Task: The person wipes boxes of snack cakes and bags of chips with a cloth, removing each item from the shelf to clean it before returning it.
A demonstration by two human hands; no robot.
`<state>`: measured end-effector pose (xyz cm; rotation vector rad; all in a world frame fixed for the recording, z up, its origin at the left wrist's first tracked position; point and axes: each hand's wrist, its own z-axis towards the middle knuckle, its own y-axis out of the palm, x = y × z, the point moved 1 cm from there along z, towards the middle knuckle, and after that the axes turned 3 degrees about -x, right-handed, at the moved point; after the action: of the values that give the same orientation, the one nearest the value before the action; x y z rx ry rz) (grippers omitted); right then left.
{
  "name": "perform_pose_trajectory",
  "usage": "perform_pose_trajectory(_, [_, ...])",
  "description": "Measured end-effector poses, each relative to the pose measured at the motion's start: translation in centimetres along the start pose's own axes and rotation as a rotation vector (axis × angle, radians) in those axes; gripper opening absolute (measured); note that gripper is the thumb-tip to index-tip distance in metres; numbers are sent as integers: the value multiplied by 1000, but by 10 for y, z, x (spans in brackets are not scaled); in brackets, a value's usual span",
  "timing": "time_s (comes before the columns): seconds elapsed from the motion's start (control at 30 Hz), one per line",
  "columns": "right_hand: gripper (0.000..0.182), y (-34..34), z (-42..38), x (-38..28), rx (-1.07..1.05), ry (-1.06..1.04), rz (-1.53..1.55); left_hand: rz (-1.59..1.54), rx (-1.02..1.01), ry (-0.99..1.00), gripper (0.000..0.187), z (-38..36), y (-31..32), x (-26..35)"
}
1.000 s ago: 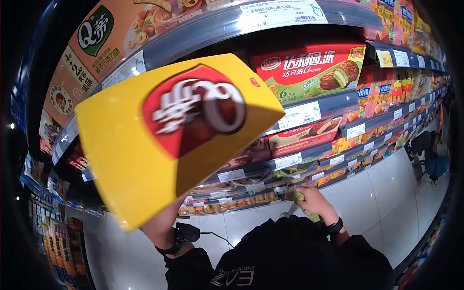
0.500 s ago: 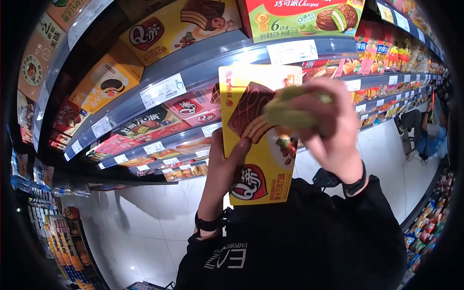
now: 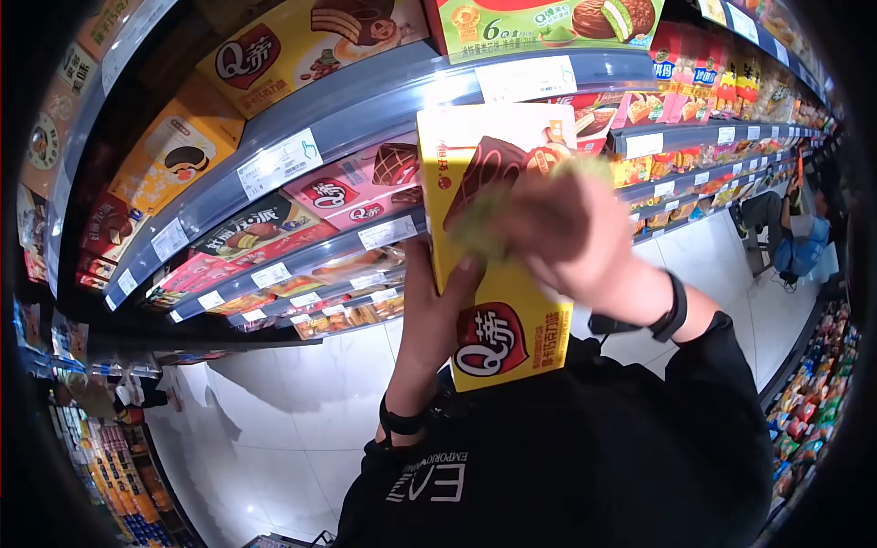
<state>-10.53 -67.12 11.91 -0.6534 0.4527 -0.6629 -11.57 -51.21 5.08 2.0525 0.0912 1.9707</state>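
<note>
Shop shelves (image 3: 393,102) of packaged snacks curve across the upper frame above pale floor tiles (image 3: 274,402). At centre, a yellow box (image 3: 530,283) stands nearly upright, long axis running top to bottom, printed face towards the camera, red logo at its lower end. The left hand (image 3: 431,315) grips its left edge; the right hand (image 3: 589,242), blurred, clutches a green cloth (image 3: 482,226) before it, contact unclear.

Upper shelf: I log one green-and-red box (image 3: 548,29), a yellow carton (image 3: 274,68) left of it, an orange box (image 3: 183,151) further left. Shelf below: I enter a black box (image 3: 247,233) beside a pink box (image 3: 352,190). Shelf edges: white price labels (image 3: 280,163). Floor: pale tiles (image 3: 265,411). Far right: I record a person in blue (image 3: 797,245).
</note>
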Motion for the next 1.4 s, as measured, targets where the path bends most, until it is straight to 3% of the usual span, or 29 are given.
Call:
perform_pose_trajectory(0.03, [9,8,-15,-10,-286,-87,169,41,18,15,36,1,-4,-2])
perform_pose_trajectory(0.07, [13,11,-32,-23,-170,-548,-70,58,34,52,36,2,-5,6])
perform_pose_trajectory(0.1, [13,13,-35,-18,-176,-556,-66,-113,58,-5,38,-4,-2,21])
perform_pose_trajectory(0.17, [21,14,-42,-13,-235,-894,40,-9,70,99,43,-6,1,24])
perform_pose_trajectory(0.23, [28,-8,0,8,-251,-494,53,75,47,124,47,-10,0,21])
perform_pose_trajectory(0.3, [30,-13,30,32,97,-300,-96,158,16,146,50,-12,0,17])
perform_pose_trajectory(0.33, [30,-10,29,23,98,-306,-99,103,16,136,52,-11,1,14])
perform_pose_trajectory(0.4, [11,0,17,-4,-113,169,476,9,53,37,55,-11,1,16])
perform_pose_trajectory(0.43, [15,7,1,-12,-765,-33,342,4,55,38,55,-9,-2,17])
perform_pose_trajectory(0.47, [17,22,-31,-22,-234,-755,-25,-29,96,73,56,-7,-7,17])
perform_pose_trajectory(0.5, [15,27,-46,-30,-272,-912,77,-61,136,105,57,-6,-13,16])
perform_pose_trajectory(0.57, [15,27,-41,-20,-227,-878,156,-34,115,144,58,-9,-16,17])
perform_pose_trajectory(0.63, [17,-6,8,-3,-660,-126,291,39,65,123,55,-16,-11,26])
perform_pose_trajectory(0.7, [14,-8,29,25,130,-171,-71,44,-34,133,61,-15,-15,14])
perform_pose_trajectory(0.8, [11,-2,25,9,224,-81,-101,-248,-128,56,72,-7,-8,4])
perform_pose_trajectory(0.83, [15,-7,21,-12,-258,167,326,-250,-125,59,72,-6,-9,5])
perform_pose_trajectory(0.87, [15,7,7,-22,-505,37,265,-230,-107,74,70,-6,-11,6])
perform_pose_trajectory(0.9, [14,18,-9,-31,-121,-618,-80,-211,-89,87,69,-6,-14,6])
perform_pose_trajectory(0.97, [11,25,-23,-29,-241,-675,95,-167,-51,107,66,-8,-20,7])
perform_pose_trajectory(1.03, [22,-3,20,-17,-904,106,277,-123,-15,131,63,-10,-24,8])
perform_pose_trajectory(1.1, [17,-9,32,9,32,-352,-148,-45,-27,140,57,-18,-12,9])
perform_pose_trajectory(1.17, [22,-6,37,17,250,-136,-176,49,-34,131,58,-20,-8,6])
perform_pose_trajectory(1.2, [25,0,29,8,283,-184,-224,46,-34,130,58,-20,-10,4])
perform_pose_trajectory(1.23, [24,7,0,-3,-45,-106,-103,50,33,139,57,-19,-14,4])
perform_pose_trajectory(1.27, [21,17,-11,-14,-317,-78,287,55,103,150,56,-17,-17,4])
perform_pose_trajectory(1.3, [18,27,-22,-22,-156,-620,112,42,120,229,56,-15,-14,16])
perform_pose_trajectory(1.33, [17,47,-48,-24,-196,-824,190,157,144,253,56,-14,-19,18])
perform_pose_trajectory(1.4, [18,53,-47,-14,-184,-912,160,275,171,274,55,-14,-21,23])
